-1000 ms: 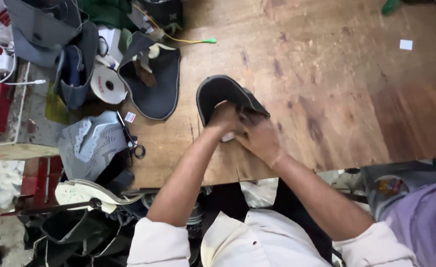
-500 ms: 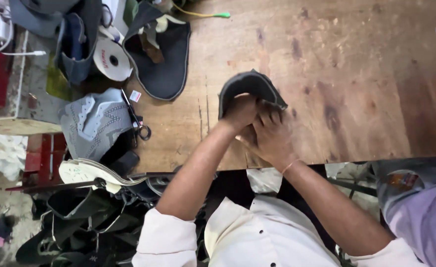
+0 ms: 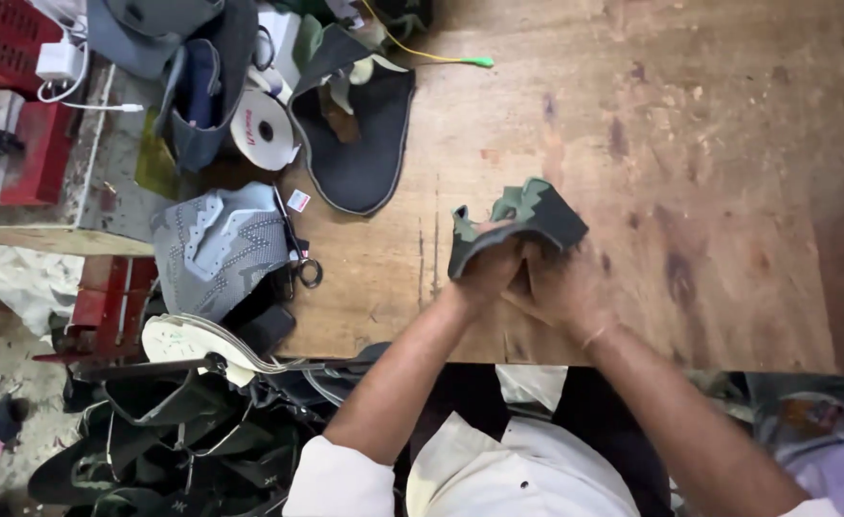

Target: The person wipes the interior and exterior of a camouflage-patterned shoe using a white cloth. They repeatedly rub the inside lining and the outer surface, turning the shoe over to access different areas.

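Both hands meet over the wooden table (image 3: pixel 709 191); the left hand (image 3: pixel 487 276) and right hand (image 3: pixel 563 287) are clamped together on a camouflage fabric piece (image 3: pixel 517 222); its long axis runs from eight o'clock to two o'clock, folded end pointing to two o'clock; a grey mesh shoe upper (image 3: pixel 216 244) lies at nine o'clock.
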